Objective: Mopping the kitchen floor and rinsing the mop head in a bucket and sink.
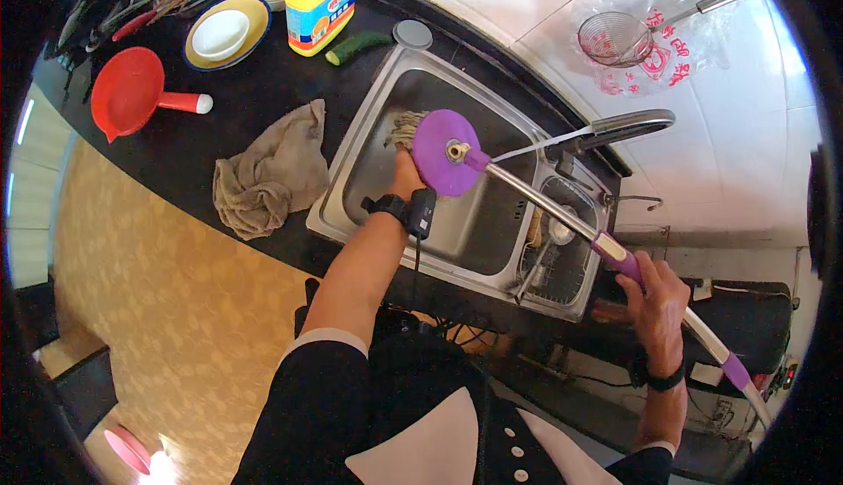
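Note:
Over the large basin of a stainless steel double sink (369, 202) I see a mop with a round purple plate (438, 156) as its head. Grey mop strands (405, 128) show at the plate's far left edge. My left hand (409, 172) is at the near left rim of the head, its fingers partly hidden by the plate and strands. My right hand (658, 294) is wrapped around the purple grip on the metal mop pole (543, 202), which slants down to the right. A stream of water (543, 144) runs from the faucet (632, 121) toward the head.
A brown towel (273, 169), a red ladle (128, 93), a bowl on a plate (220, 34), a yellow jug (323, 4) and a cucumber piece (355, 47) lie left of the sink. The small basin holds a wire basket (560, 268). A strainer (616, 38) hangs on the wall.

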Tool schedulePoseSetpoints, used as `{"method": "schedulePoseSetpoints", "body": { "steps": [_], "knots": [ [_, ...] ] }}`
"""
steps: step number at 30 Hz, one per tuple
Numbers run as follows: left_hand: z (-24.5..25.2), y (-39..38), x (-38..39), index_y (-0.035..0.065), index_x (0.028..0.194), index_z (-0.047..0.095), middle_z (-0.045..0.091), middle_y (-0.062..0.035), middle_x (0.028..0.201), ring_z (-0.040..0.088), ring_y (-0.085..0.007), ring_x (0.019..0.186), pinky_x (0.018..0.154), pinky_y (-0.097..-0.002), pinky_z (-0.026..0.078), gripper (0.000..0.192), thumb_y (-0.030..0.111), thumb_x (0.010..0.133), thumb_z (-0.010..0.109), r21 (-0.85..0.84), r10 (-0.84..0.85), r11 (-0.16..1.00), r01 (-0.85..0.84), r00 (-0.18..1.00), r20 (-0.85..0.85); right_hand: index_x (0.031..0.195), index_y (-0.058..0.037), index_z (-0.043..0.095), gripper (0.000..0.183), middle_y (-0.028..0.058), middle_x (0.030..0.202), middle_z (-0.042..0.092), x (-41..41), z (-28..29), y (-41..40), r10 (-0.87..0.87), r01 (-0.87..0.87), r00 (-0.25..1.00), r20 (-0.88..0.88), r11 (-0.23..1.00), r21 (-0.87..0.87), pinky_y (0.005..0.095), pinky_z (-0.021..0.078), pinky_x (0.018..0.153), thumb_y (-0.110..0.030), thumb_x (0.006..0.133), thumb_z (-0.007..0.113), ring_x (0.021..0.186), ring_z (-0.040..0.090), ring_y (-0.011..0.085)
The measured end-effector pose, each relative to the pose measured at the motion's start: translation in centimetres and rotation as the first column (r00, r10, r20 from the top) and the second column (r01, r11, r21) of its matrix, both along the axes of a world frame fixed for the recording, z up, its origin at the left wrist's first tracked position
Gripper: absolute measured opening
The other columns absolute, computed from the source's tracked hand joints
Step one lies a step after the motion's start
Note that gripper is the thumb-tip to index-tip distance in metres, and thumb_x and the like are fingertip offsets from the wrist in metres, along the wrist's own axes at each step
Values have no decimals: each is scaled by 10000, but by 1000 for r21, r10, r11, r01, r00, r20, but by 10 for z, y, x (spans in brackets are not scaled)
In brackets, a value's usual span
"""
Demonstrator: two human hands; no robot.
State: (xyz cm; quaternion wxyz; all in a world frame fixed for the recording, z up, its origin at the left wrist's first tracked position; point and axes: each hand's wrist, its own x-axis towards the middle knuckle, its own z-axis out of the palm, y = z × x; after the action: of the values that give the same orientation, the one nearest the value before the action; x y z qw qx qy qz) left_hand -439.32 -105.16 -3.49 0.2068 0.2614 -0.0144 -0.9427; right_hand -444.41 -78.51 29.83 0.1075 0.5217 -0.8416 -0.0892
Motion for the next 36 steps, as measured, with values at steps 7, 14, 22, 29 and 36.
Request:
{"method": "schedulePoseSetpoints", "body": {
  "steps": [7, 14, 22, 29, 36],
  "knots": [
    [32, -22, 19, 52, 1137, 522, 548, -86, 1151, 523, -220, 1040, 927, -371, 413, 361, 248, 836, 552, -800, 113, -12, 599, 796, 594, 1017, -13, 534, 379, 114, 665, 506, 4, 19, 7, 22, -18, 999, -30, 993, 115, 390, 397, 492, -159, 699, 679, 583, 513, 293],
    [4, -10, -14, 66, 1021, 579, 625, -73, 954, 604, -227, 852, 879, -367, 442, 248, 184, 804, 557, -960, 180, 250, -130, 980, -86, 1018, -11, 534, 385, 118, 678, 513, 6, 22, 10, -74, 72, 997, 11, 986, 148, 393, 401, 500, -121, 683, 689, 584, 519, 296],
    [17, -18, -23, 75, 1076, 556, 615, -78, 1017, 584, -236, 939, 865, -396, 450, 398, 389, 834, 525, -42, -335, 941, 335, 942, 13, 1004, -10, 541, 383, 120, 671, 518, 4, 22, 15, -72, 63, 996, 52, 986, 154, 383, 400, 487, -111, 669, 698, 580, 524, 297],
    [-13, -20, -20, 52, 1155, 501, 571, -82, 1115, 554, -224, 1007, 915, -356, 414, 437, 274, 794, 608, -386, -297, 892, 233, 948, -113, 988, -9, 539, 373, 123, 674, 520, 4, 19, 13, -66, 53, 993, 98, 990, 130, 385, 402, 491, -113, 667, 700, 580, 526, 300],
    [-34, -23, -12, 28, 1131, 494, 572, -141, 1094, 543, -268, 1030, 896, -374, 412, 608, 292, 641, 739, -910, -179, 304, 281, 955, 236, 980, -14, 537, 362, 124, 675, 524, 0, 15, 16, -85, 68, 990, 111, 986, 151, 391, 399, 494, -113, 671, 697, 585, 530, 307]
  ]
}}
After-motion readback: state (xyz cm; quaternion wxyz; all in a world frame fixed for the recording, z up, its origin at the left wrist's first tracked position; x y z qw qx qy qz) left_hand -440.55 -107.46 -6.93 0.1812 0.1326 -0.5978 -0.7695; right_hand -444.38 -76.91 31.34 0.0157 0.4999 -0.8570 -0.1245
